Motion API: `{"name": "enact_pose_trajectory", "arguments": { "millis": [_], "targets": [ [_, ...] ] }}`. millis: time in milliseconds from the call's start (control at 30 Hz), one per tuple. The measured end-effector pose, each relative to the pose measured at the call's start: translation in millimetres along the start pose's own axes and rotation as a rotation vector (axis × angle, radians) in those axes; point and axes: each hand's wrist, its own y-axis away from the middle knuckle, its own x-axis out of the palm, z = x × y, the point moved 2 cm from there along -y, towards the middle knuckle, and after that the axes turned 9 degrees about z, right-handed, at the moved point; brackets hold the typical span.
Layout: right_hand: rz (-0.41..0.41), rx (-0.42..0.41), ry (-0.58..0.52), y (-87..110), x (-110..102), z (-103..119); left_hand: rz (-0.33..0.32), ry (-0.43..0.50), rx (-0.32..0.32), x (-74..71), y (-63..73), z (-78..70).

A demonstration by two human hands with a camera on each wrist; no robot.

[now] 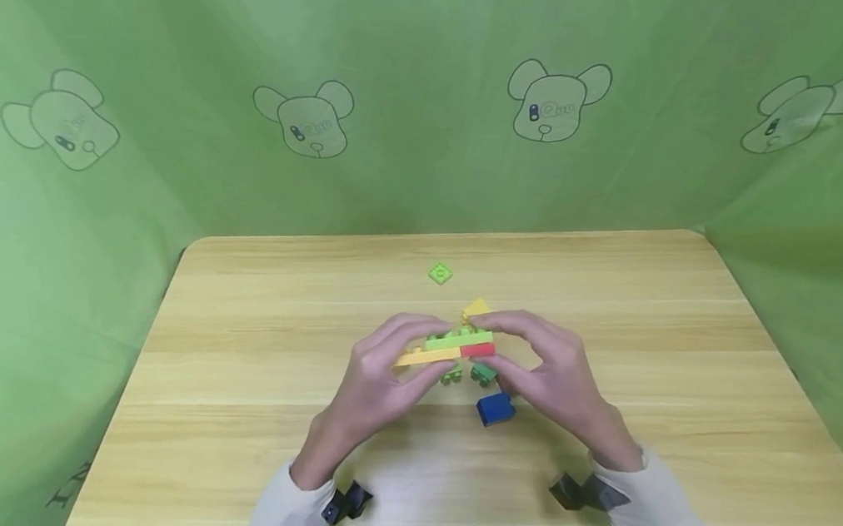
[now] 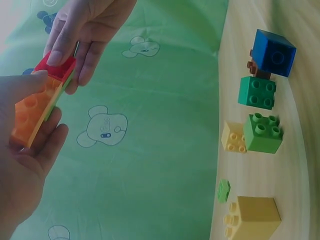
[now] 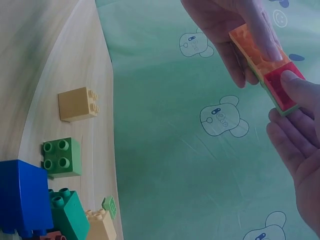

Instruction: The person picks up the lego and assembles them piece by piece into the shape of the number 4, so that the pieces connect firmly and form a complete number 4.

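Note:
Both hands hold a flat toy-brick assembly above the table. It consists of an orange plate [image 1: 424, 357] and a red plate [image 1: 478, 350] end to end, with a light green plate [image 1: 466, 339] across their upper side. My left hand [image 1: 380, 377] pinches the orange part, thumb on the near side and fingers behind. The right hand [image 1: 556, 360] grips the red end the same way. Both wrist views show the hollow underside of the red plate [image 2: 59, 71] and orange plate [image 3: 252, 47], each with a thumb pressed on it.
On the wooden table [image 1: 249, 353] under the hands lie a blue brick [image 1: 496, 408], a dark green brick [image 1: 483, 373], a green brick [image 2: 263, 134], yellow bricks [image 2: 257, 218] and a reddish-brown piece [image 2: 259, 71]. Farther back is a small light green tile [image 1: 440, 273]. Green curtain [image 1: 430, 187] surrounds the table.

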Motion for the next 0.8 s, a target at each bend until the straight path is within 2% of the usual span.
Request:
{"name": "enact_pose_trajectory", "arguments": {
  "millis": [233,500,800],
  "targets": [
    [-0.027,-0.062,0.011,2.4,-1,2,0.014,-0.051,0.056,0.4,-7.1,-3.4],
    [-0.050,-0.119,0.046,4.2,-5,2,0.062,-0.062,0.057,1.3,-13.1,-6.6],
    [-0.039,-0.132,0.022,5.9,-10,3,0.093,-0.077,0.065,3.9,-17.8,-8.6]
  ]
}}
